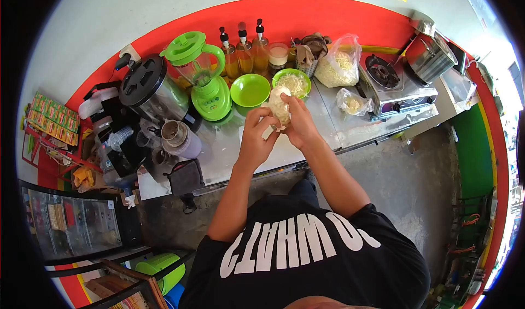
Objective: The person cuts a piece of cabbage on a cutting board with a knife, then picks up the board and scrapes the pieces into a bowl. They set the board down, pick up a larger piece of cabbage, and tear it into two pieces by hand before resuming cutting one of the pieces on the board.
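Above the counter's front edge, both hands are raised together around a pale, lumpy bundle [279, 108], whose exact kind I cannot make out. My right hand [300, 125] grips it from the right, thumb across its front. Curled fingers of my left hand [257, 136] touch its lower left side. Just behind it sits a green bowl [302, 77] with pale shreds or sprouts inside. To the left of that bowl stands an empty green bowl [250, 90].
A green blender [209, 95], a large steel pot with black lid [156, 87] and a steel container [180, 139] crowd the left. Oil bottles [244, 54] line the wall. At right are a bulging plastic bag [333, 68], a smaller bag [353, 103] and a gas stove [402, 93] with a pot [429, 57].
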`<state>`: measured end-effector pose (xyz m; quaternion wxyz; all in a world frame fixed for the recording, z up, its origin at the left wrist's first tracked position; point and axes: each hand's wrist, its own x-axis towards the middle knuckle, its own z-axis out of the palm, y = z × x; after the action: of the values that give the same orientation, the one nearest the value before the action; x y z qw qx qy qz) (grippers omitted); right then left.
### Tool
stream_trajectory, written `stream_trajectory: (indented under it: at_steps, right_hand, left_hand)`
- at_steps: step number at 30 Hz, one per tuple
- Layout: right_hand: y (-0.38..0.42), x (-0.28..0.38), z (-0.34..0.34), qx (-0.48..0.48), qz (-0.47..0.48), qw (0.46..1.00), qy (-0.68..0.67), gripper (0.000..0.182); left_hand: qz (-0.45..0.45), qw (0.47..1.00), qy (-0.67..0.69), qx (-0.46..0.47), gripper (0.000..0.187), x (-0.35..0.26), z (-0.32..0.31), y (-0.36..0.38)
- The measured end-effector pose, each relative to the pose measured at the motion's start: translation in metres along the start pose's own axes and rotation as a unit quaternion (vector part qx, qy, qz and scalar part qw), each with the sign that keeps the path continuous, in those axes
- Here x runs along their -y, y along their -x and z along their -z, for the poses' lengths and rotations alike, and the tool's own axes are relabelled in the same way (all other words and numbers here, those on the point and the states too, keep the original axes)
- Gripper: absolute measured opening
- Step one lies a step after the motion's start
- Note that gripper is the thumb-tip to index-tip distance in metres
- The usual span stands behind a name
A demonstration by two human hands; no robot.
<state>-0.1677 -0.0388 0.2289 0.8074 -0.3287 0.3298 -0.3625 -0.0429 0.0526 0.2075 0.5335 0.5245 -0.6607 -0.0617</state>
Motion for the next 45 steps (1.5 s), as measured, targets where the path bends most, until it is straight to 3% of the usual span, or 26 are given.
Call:
stream_trajectory:
  at_steps: [4,6,8,9,10,11,13,15,17,19,20,22,26,29,31,35,37,40,43,45]
  right_hand:
    - [0.004,0.002,0.006,0.044,-0.018,0.998,-0.030,0.052]
    - [0.005,0.004,0.013,0.147,-0.063,0.982,-0.098,0.052]
    - [0.005,0.003,0.011,0.151,-0.028,0.982,-0.112,0.056]
    - [0.006,0.003,0.008,0.153,0.008,0.980,-0.125,0.060]
    - [0.008,0.003,0.005,0.155,0.008,0.980,-0.124,0.060]
    - [0.011,0.002,-0.001,0.134,0.046,0.986,-0.089,0.064]
    - [0.011,-0.001,-0.005,0.117,0.084,0.988,-0.052,0.068]
    - [0.006,-0.006,-0.006,0.165,0.162,0.973,-0.014,0.076]
    - [0.006,-0.004,-0.004,0.167,0.156,0.974,-0.011,0.077]
    - [0.007,-0.002,-0.006,0.168,0.150,0.974,-0.010,0.078]
    - [0.008,-0.001,-0.008,0.149,0.157,0.975,0.055,0.078]
    - [0.011,0.000,-0.010,0.128,0.162,0.971,0.119,0.078]
    - [0.015,-0.001,-0.012,0.113,0.207,0.956,0.176,0.079]
    - [0.015,-0.007,-0.012,0.111,0.241,0.950,0.162,0.080]
    - [0.017,-0.008,-0.013,0.109,0.261,0.946,0.158,0.080]
    - [0.021,-0.009,-0.015,0.096,0.269,0.948,0.137,0.082]
    - [0.021,-0.010,-0.017,0.096,0.273,0.949,0.125,0.082]
    - [0.023,-0.009,-0.017,0.111,0.271,0.953,0.076,0.080]
    - [0.021,-0.002,-0.009,0.134,0.239,0.959,0.069,0.080]
    - [0.018,-0.002,-0.001,0.141,0.253,0.954,0.078,0.082]
  left_hand:
    - [0.050,0.998,0.026,-0.022,0.049,-0.015,0.017,-0.009]
    - [0.027,0.999,-0.021,-0.023,0.057,-0.008,0.025,-0.011]
    - [0.004,0.997,-0.068,-0.024,0.065,-0.001,0.024,-0.013]
    - [0.119,0.985,0.125,-0.031,0.066,0.003,0.018,-0.012]
    - [0.226,0.922,0.313,-0.037,0.067,0.004,0.013,-0.012]
    - [0.225,0.922,0.312,-0.039,0.067,-0.002,0.013,-0.015]
    - [0.420,0.807,0.415,-0.031,0.067,-0.019,0.013,-0.023]
    - [0.376,0.825,0.415,-0.071,0.062,-0.023,0.000,-0.026]
    - [0.334,0.840,0.413,-0.110,0.058,-0.013,-0.006,-0.023]
    - [0.207,0.913,0.325,-0.134,0.053,0.007,-0.012,-0.018]
    - [0.208,0.913,0.324,-0.135,0.053,0.004,-0.009,-0.019]
    - [0.105,0.985,0.019,-0.135,0.047,-0.003,-0.005,-0.022]
    - [0.075,0.984,-0.050,-0.154,0.043,-0.012,-0.003,-0.023]
    - [0.124,0.975,-0.032,-0.183,0.032,-0.015,-0.007,-0.023]
    - [0.043,0.963,-0.141,-0.226,0.022,-0.012,-0.008,-0.024]
    - [0.097,0.954,-0.142,-0.245,0.021,-0.013,-0.008,-0.026]
    - [0.148,0.951,-0.042,-0.268,0.027,-0.010,-0.011,-0.026]
    - [0.073,0.967,0.004,-0.246,0.034,-0.005,-0.016,-0.031]
    - [0.082,0.966,0.083,-0.231,0.036,-0.015,-0.010,-0.037]
    - [0.056,0.972,0.052,-0.221,0.033,-0.011,-0.003,-0.037]
